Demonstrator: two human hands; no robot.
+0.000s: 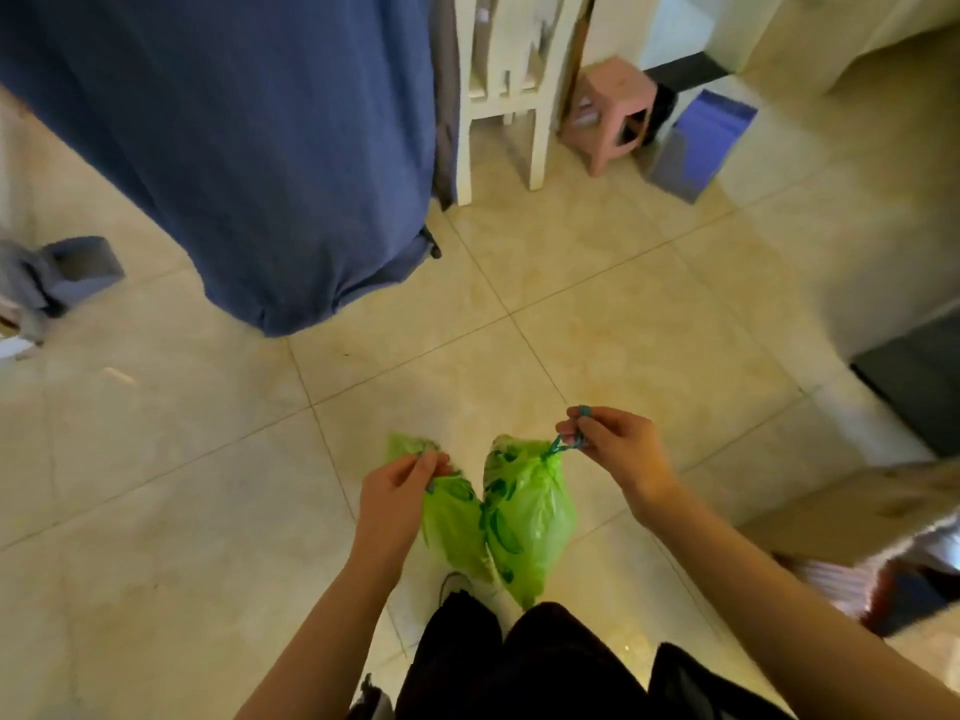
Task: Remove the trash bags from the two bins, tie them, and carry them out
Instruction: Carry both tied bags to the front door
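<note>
Two green trash bags hang side by side over the tiled floor in front of my legs. My left hand (400,485) pinches the gathered top of the left green bag (452,527). The right green bag (527,517) hangs by its blue drawstring (563,446), which my right hand (613,444) pinches, with a loop of string round the fingers. Both bags look full and closed at the top. A blue-lined bin (696,148) stands far back right beside a pink stool.
A bed draped in blue cloth (249,148) fills the upper left. A white chair (498,90) and pink stool (613,111) stand behind it. A cardboard box (852,517) sits at right, a dark mat (919,387) beyond it. Beige floor tiles (597,283) stretch ahead.
</note>
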